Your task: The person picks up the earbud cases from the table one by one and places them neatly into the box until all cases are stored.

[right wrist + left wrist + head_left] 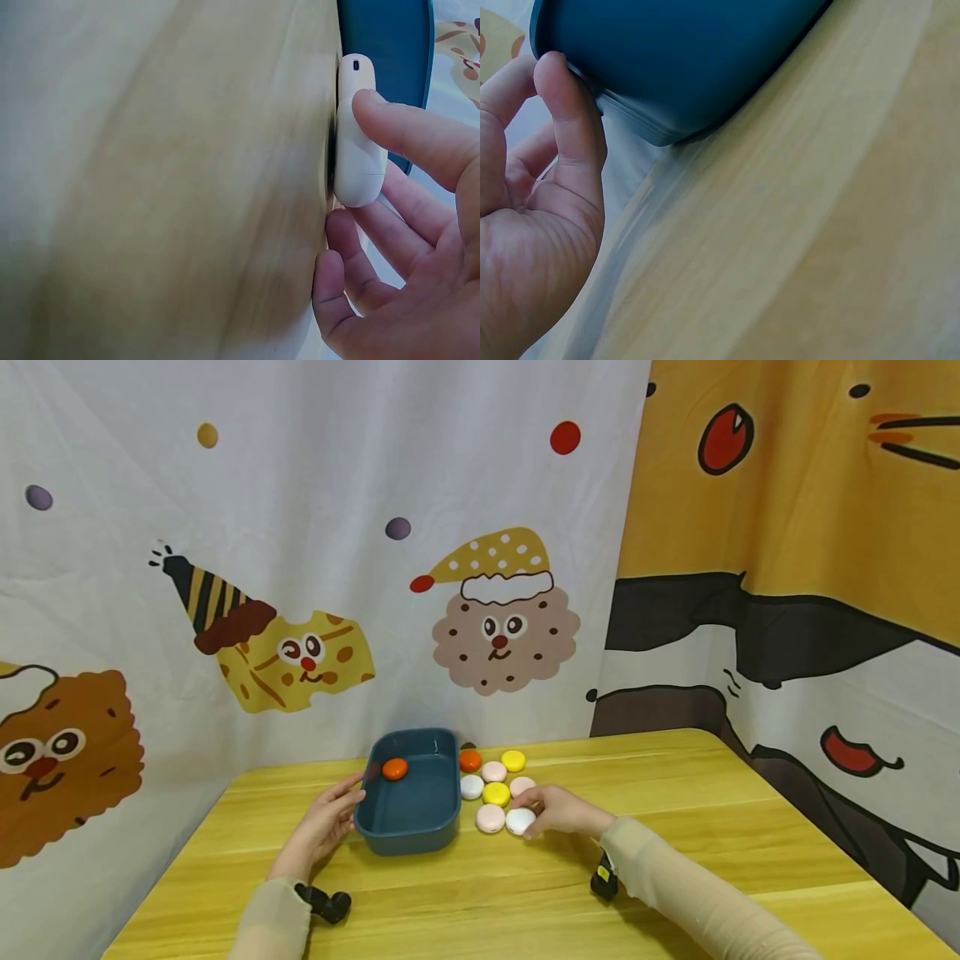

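A dark blue rectangular bin (408,842) stands on the table with an orange disc (395,769) inside it. My left hand (330,820) holds its left rim, thumb against the outer wall in the left wrist view. To the right of the bin lies a cluster of rounded, pebble-like discs in white, pink, yellow and orange. At the near right of this cluster, my right hand (564,811) grips a white disc (360,161) between thumb and fingers, low over the table. Just beyond it, a pink disc (356,69) shows a small slot in its edge.
Other discs lie close together: an orange disc (470,761), yellow discs including one at the front (496,794), and another white disc (471,787). The wooden table (480,910) ends at a printed curtain (315,460) behind the bin. A second patterned curtain (675,527) hangs at the right.
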A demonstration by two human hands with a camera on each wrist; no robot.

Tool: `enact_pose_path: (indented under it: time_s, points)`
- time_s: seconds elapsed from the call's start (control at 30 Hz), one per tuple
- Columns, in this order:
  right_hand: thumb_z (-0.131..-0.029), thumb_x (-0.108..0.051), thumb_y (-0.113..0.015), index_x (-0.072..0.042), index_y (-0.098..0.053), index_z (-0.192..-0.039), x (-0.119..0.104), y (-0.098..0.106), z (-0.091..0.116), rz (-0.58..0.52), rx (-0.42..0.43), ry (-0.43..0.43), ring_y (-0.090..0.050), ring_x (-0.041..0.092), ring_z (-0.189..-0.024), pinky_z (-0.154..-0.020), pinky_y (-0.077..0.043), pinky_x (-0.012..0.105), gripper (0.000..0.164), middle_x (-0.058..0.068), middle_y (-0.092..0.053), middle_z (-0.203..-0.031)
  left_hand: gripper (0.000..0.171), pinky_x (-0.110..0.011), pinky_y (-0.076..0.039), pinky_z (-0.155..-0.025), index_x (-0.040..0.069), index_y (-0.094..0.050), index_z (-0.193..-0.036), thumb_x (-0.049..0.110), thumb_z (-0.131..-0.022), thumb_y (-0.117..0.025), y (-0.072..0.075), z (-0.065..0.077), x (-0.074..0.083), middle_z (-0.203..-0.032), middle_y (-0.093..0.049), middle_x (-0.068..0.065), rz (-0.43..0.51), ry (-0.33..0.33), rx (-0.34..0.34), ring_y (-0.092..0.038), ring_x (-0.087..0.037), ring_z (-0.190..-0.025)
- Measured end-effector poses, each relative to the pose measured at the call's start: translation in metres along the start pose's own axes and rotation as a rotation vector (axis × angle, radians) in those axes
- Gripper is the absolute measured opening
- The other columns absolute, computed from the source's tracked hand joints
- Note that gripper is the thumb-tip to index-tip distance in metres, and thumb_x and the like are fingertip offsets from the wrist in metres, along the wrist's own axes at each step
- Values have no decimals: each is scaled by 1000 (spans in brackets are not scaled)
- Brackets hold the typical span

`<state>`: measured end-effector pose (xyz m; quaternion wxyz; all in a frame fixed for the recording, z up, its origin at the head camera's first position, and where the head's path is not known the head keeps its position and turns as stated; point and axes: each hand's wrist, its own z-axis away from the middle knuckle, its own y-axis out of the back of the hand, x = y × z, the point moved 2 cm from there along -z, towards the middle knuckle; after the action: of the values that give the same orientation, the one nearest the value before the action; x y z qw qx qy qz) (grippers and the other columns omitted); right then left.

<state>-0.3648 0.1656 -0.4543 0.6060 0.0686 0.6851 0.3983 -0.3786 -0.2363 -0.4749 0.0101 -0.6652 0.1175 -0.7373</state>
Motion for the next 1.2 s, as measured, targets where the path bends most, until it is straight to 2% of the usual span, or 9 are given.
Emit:
enact_pose_path:
  time_s: [0.33, 0.5, 0.67, 0.8, 0.93, 1.2]
  points:
    - [-71, -5, -82, -6, -70, -113, -3, 6, 3, -24, 47, 18, -58, 19, -92, -78, -47, 33, 44, 3, -66, -110, 61, -19, -47, -52, 8, -32, -152, 16, -98, -59, 0, 0, 0, -73, -43, 2, -15, 3, -9, -48, -8, -51]
    - [-71, -3, -81, -7, -69, -116, -9, 10, 4, -33, 66, 5, -59, 19, -88, -72, -50, 32, 46, 4, -65, -111, 61, -18, -47, -53, 9, -33, -152, 16, -98, -60, 0, 1, 0, -82, -47, 1, -17, 5, -3, -49, -7, -52]
    - [-73, -5, -80, -7, -68, -117, -15, 19, 0, -41, 69, -1, -61, 22, -91, -74, -52, 33, 46, 4, -66, -112, 61, -18, -48, -53, 9, -32, -152, 17, -98, -60, 0, 2, 0, -83, -47, 1, -25, 7, -6, -50, -7, -53]
    - [-73, -6, -82, -5, -68, -118, -18, 26, -1, -48, 65, 40, -61, 25, -92, -78, -52, 35, 47, 7, -66, -114, 61, -18, -47, -52, 9, -33, -152, 16, -98, -60, -1, 0, 1, -76, -45, 2, -11, 9, -9, -50, -7, -52]
    - [-73, -7, -82, -2, -67, -119, -21, 30, 0, -51, 70, 58, -62, 25, -93, -80, -52, 36, 47, 8, -65, -114, 61, -18, -47, -53, 10, -32, -152, 17, -98, -59, -1, 1, 2, -79, -46, 1, -24, 8, -12, -50, -8, -53]
    - [-74, -7, -81, -6, -69, -116, -29, 37, -2, -19, 84, 55, -62, 22, -90, -77, -51, 35, 44, 6, -66, -112, 62, -19, -48, -53, 9, -31, -153, 18, -98, -59, 0, 3, 2, -76, -46, 3, -26, 6, -24, -49, -8, -54]
